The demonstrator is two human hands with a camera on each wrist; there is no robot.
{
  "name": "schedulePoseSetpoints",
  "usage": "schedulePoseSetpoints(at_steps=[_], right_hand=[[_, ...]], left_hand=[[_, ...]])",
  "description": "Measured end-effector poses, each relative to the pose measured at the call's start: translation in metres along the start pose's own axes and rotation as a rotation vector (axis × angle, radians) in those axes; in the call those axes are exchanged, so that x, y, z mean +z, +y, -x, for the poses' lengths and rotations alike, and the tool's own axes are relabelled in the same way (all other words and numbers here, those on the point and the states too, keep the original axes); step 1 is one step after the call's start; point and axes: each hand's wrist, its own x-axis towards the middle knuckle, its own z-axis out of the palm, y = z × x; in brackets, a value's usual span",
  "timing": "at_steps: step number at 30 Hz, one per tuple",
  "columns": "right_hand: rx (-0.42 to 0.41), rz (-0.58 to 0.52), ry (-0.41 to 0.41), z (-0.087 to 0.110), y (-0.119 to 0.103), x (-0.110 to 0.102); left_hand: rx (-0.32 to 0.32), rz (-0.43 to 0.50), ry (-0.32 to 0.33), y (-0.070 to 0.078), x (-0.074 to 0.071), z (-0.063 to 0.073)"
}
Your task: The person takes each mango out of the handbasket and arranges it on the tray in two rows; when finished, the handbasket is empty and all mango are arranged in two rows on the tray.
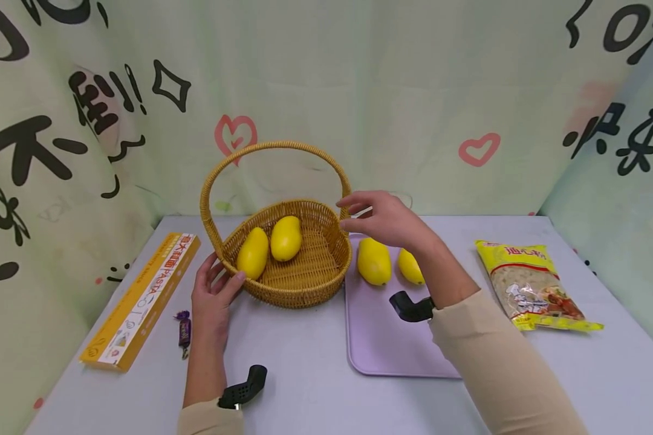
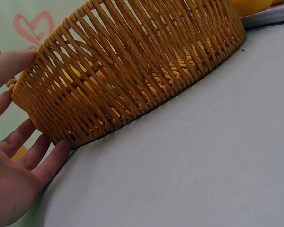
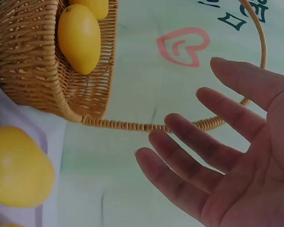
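A wicker basket (image 1: 299, 296) with a tall arched handle (image 1: 274, 146) stands on the table, with two yellow mangoes (image 1: 253, 254) inside. My left hand (image 1: 214, 296) grips its near left side. In the left wrist view the thumb (image 2: 16, 64) lies at the rim while the fingertips (image 2: 61, 147) touch the wall down by the base. On the other side, my right hand (image 1: 383, 220) is beside the handle's right end, fingers spread. The right wrist view shows the right palm (image 3: 255, 184) with nothing in it, its fingers overlapping the handle.
Right of the basket lies a purple tray (image 1: 381, 344) bearing two more mangoes (image 1: 374, 261), partly behind the right arm. A yellow food bag (image 1: 539, 287) lies far right. On the left are a long pasta box (image 1: 141, 302) and a small purple-wrapped candy (image 1: 184, 332). A printed curtain (image 1: 402, 109) hangs behind.
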Motion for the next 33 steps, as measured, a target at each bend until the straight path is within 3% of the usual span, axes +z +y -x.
schedulePoseSetpoints(at_steps=[14,22,33], right_hand=[[0.01,0.084,-0.146,-0.034,-0.02,0.02],[0.057,0.101,-0.219,-0.05,-0.024,0.033],[0.172,0.048,-0.255,-0.076,-0.027,0.049]], left_hand=[[-0.006,-0.001,0.006,-0.001,0.0,-0.001],[-0.001,0.003,-0.007,-0.001,-0.001,0.0],[0.001,0.015,0.002,-0.001,-0.001,-0.001]])
